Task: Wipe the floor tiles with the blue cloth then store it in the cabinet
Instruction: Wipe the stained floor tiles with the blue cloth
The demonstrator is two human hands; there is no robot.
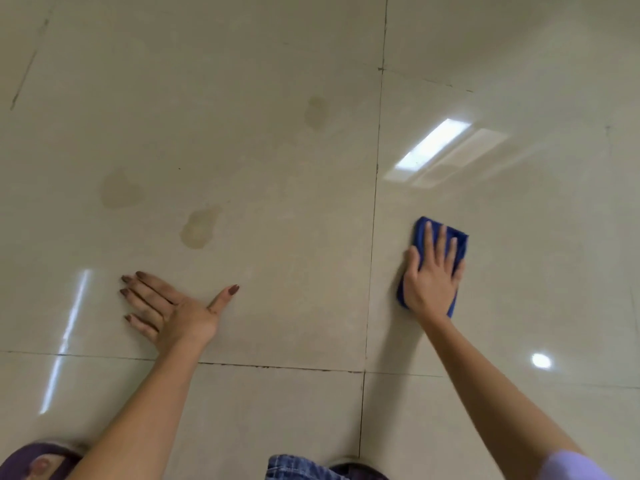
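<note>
A folded blue cloth [459,241] lies flat on the glossy beige floor tiles [277,168], right of a grout line. My right hand [431,275] presses down on it with fingers spread, covering most of the cloth. My left hand [173,308] rests flat on the neighbouring tile with its fingers apart and holds nothing. Three dull yellowish stains mark that tile: one [199,226] just beyond my left hand, one [119,188] further left, one [316,112] further away. No cabinet is in view.
Dark grout lines [375,202] divide the tiles. Ceiling lights reflect on the floor at the right [433,143]. At the bottom edge are a purple slipper [38,462] and a denim-clad knee [298,467].
</note>
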